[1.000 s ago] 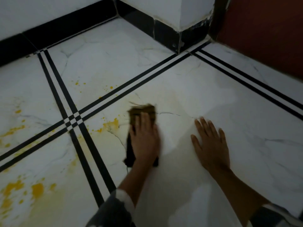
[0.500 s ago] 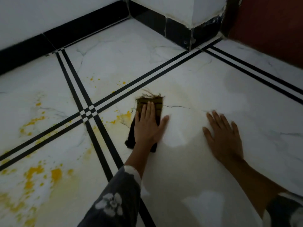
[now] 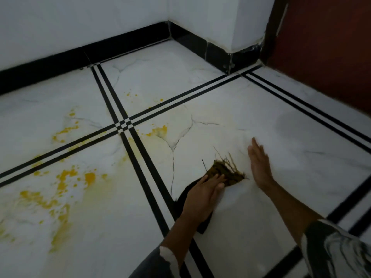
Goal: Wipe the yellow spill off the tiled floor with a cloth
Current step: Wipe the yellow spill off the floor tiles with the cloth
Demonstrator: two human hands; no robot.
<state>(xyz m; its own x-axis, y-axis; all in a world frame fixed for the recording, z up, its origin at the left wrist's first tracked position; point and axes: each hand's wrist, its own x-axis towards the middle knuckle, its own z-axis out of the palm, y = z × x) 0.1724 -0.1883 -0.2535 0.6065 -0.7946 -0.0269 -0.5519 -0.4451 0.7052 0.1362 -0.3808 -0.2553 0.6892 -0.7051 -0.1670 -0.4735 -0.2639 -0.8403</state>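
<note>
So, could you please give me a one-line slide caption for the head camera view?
Left hand presses a dark cloth on the white tile while yellow spill remains to the left.

Open white marble-look tiled floor (image 3: 291, 157) is lying clear across the right and centre of the frame. The flat left hand (image 3: 200, 195), pressing the dark frayed cloth (image 3: 226, 171), and the right hand (image 3: 259, 163) are sitting close together at lower centre, narrowing the gap between them. The white wall with black skirting (image 3: 80, 55) is closing off the top, the jutting white pillar corner (image 3: 230, 33) and reddish-brown door (image 3: 331, 47) are blocking the upper right. Yellow spill patches (image 3: 66, 181) are covering the lower left.
</note>
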